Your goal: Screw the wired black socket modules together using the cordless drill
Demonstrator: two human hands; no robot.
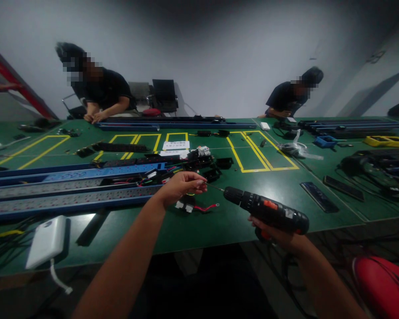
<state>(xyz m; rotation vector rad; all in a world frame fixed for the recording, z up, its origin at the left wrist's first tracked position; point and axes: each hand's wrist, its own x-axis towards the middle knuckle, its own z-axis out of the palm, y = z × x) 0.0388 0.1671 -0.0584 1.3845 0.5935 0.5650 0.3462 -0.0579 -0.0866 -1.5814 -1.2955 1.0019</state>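
Observation:
My right hand (269, 231) grips a black cordless drill (274, 212) with orange parts, its long thin bit (215, 186) pointing left. At the tip of that bit, the thumb and fingers of my left hand (186, 185) are pinched together. Whatever they pinch is too small to make out. Below the left hand, a short red cable (204, 208) with a ring end and white tags lies on the green table (252, 239). Long blue metal channels (76, 201) with wires at their ends extend to the left.
A white power bank (48, 241) with a cable sits front left. Two dark flat pieces (319, 197) lie to the right, near a yellow frame (387, 141). Black parts (224, 163) and paper labels (176, 145) lie mid-table. Two co-workers (109, 91) are across the table.

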